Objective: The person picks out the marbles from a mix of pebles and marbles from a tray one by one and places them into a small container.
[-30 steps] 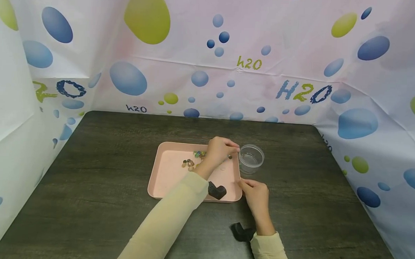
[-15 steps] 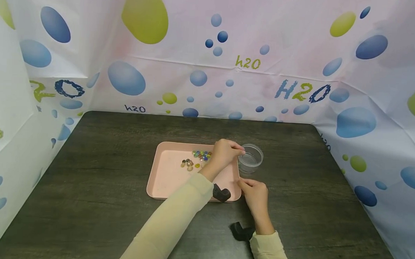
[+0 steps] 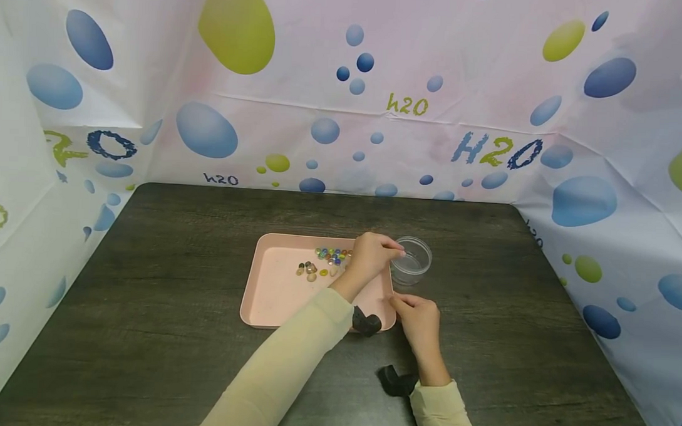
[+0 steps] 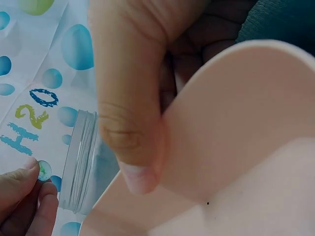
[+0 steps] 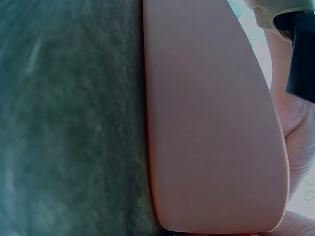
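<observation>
My left hand (image 3: 371,258) reaches over the tray's right side, fingertips at the rim of a clear plastic tub (image 3: 409,275). In the left wrist view its thumb and finger (image 4: 37,219) pinch a clear marble (image 4: 45,170) with green inside. My right hand (image 3: 420,322) pinches the near right corner of the pink tray (image 3: 270,298); its thumb (image 4: 129,123) lies over the rim, close up in the left wrist view. Several coloured glass marbles (image 3: 332,256) are grouped in the tray, partly behind my left hand. Small brownish stones (image 3: 311,272) lie beside them.
Dark wood-grain table (image 3: 163,307) lies under everything. A patterned sheet (image 3: 301,61) with drops and lettering hangs behind and at both sides. Black wrist mounts (image 3: 366,322) sit on both arms, the left one close over the tray's front edge.
My left hand has moved right, from the tray's rim to the tub's rim, uncovering more marbles in the tray. My right hand keeps its place at the tray's corner.
</observation>
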{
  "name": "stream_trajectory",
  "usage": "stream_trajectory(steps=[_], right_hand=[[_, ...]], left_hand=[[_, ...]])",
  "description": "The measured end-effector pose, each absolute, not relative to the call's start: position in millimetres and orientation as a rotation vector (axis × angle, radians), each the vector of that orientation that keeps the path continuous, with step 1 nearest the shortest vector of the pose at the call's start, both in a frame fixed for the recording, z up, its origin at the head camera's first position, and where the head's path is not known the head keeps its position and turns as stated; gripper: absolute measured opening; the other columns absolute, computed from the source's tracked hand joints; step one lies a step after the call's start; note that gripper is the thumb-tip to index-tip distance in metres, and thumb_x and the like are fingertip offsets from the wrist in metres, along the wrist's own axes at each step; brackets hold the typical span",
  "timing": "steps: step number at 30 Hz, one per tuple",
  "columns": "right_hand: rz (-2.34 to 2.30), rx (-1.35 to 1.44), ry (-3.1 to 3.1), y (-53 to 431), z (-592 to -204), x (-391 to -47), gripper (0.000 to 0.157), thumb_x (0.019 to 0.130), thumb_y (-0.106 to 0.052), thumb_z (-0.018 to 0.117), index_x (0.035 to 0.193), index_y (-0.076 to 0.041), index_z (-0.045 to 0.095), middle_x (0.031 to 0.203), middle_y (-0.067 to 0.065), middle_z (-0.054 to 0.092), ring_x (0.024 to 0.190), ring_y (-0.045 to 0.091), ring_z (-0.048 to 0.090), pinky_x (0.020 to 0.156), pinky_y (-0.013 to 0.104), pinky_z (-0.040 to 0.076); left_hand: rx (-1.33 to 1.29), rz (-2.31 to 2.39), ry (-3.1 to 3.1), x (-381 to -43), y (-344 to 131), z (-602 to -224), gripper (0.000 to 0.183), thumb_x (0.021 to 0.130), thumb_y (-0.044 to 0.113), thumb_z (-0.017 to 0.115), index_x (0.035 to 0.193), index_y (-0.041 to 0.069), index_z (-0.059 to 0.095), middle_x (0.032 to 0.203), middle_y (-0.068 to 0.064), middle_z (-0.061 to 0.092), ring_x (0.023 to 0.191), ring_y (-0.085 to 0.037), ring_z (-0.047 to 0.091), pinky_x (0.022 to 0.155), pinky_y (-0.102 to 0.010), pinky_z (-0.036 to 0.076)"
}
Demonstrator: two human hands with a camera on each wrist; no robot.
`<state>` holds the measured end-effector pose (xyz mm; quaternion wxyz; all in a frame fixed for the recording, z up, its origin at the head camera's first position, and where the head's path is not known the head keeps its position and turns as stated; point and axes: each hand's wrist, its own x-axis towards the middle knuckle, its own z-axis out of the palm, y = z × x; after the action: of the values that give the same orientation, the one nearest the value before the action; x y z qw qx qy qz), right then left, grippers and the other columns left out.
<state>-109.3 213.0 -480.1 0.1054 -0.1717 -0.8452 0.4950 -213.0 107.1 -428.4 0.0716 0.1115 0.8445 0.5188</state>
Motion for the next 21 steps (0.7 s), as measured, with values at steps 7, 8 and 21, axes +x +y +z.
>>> stream_trajectory(steps=[7, 8, 21], right_hand=[[1.449, -0.51, -2.501, 213.9, -478.7, -110.3, 0.02, 0.086, -0.016, 0.075, 0.092, 0.002, 0.08, 0.08, 0.014, 0.076, 0.06, 0.005, 0.055, 0.052, 0.02, 0.044], [1.449, -0.51, -2.501, 214.0, -478.8, -110.3, 0.02, 0.086, -0.017, 0.075, 0.092, 0.002, 0.08, 0.079, 0.014, 0.076, 0.06, 0.005, 0.055, 0.052, 0.02, 0.044], [1.45, -0.512, -2.493, 213.0, -477.9, -110.2, 0.019, 0.085, -0.016, 0.074, 0.091, 0.0, 0.08, 0.081, 0.014, 0.077, 0.06, 0.002, 0.055, 0.053, 0.019, 0.045]], left_hand=[[0.308, 1.587, 2.517, -212.8, 108.1, -427.7, 0.012, 0.088, 0.023, 0.076, 0.095, 0.014, 0.082, 0.08, -0.012, 0.074, 0.05, -0.009, 0.035, 0.045, -0.02, 0.029], [0.304, 1.593, 2.514, -212.4, 108.2, -427.6, 0.012, 0.088, 0.023, 0.076, 0.095, 0.014, 0.082, 0.081, -0.011, 0.074, 0.051, -0.009, 0.035, 0.046, -0.02, 0.029], [0.274, 1.588, 2.486, -212.7, 111.5, -426.8, 0.013, 0.088, 0.025, 0.076, 0.095, 0.016, 0.082, 0.064, -0.009, 0.065, 0.044, -0.008, 0.032, 0.043, -0.021, 0.028]])
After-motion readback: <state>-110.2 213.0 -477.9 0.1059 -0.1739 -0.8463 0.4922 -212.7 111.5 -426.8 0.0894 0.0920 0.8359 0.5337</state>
